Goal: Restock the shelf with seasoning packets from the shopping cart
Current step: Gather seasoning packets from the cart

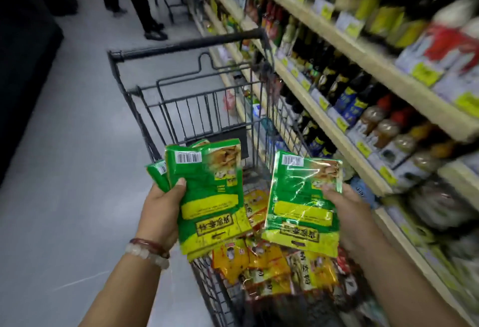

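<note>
Two hands up over the shopping cart [155, 88]: left hand [162, 209] grips a fanned stack of green packets [210, 197], right hand [344, 212] pinches another green packet [300, 205]. Below, yellow packets [269, 267] fill the basket; bottles [344, 91] line the shelf [334, 132] alongside.

Both forearms reach up from the bottom of the frame; the left hand [163, 205] and right hand [347, 212] each grip something, thumbs pressed on top, left wrist braceleted.
</note>
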